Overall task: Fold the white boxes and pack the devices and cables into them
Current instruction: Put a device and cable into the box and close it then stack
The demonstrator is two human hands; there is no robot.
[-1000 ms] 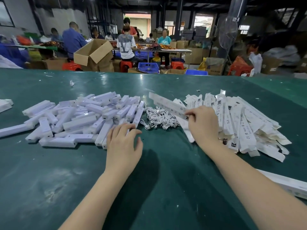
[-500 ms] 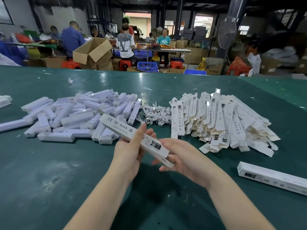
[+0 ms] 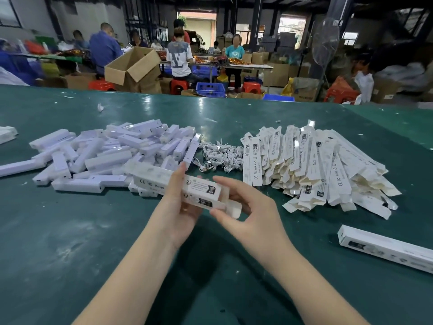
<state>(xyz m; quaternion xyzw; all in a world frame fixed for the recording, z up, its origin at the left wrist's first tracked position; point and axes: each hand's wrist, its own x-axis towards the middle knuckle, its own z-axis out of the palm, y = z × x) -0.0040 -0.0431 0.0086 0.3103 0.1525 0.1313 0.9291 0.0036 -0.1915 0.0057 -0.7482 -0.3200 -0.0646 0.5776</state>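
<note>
Both hands hold one long white box (image 3: 201, 192) above the green table (image 3: 70, 242). My left hand (image 3: 179, 202) grips its middle from below, thumb up along the far side. My right hand (image 3: 248, 207) pinches the near end, where an end flap hangs open. The box looks blurred and partly squared up. A pile of white devices (image 3: 105, 158) lies at the left. A tangle of white cables (image 3: 220, 157) sits in the middle. Flat unfolded boxes (image 3: 316, 167) are heaped at the right.
One folded, closed box (image 3: 384, 248) lies at the right edge of the table. Another white item (image 3: 7, 134) sits at the far left edge. Beyond the table people work at benches among cardboard cartons (image 3: 131, 66) and red stools.
My right hand took a flat box from the right heap and brought it to the middle. My left hand lifted off the table and joined it. The box now looks opened into a tube.
</note>
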